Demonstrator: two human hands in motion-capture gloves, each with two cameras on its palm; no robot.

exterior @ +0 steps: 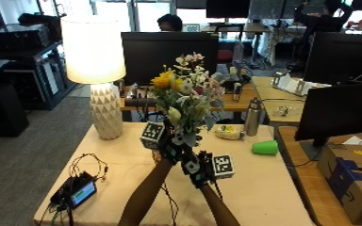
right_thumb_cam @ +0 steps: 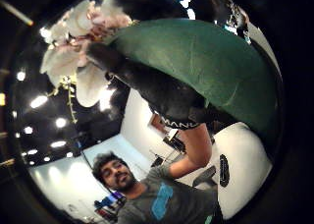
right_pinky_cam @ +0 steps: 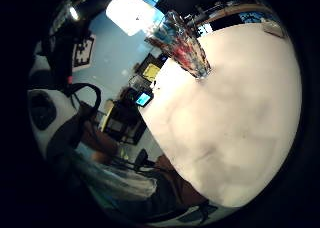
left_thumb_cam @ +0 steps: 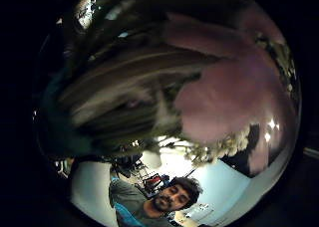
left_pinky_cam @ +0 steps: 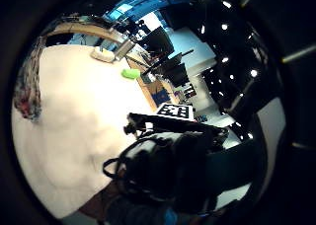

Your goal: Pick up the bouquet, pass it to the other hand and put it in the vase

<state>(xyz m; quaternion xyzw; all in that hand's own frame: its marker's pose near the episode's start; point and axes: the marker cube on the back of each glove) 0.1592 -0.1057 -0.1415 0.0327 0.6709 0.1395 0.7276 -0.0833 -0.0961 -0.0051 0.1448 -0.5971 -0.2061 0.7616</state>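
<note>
While both hands point(exterior: 184, 155) clasp the bouquet point(exterior: 186, 96) upright beside the lamp point(exterior: 96, 70), I watch above the counter point(exterior: 256, 183).

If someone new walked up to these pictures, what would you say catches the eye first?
The bouquet, with its yellow and white blooms, raised over the middle of the table and held where the left hand and the right hand meet at its stems. Next, the lit lamp on its patterned white base at the table's far left corner, and the green cup lying near the right edge.
</note>
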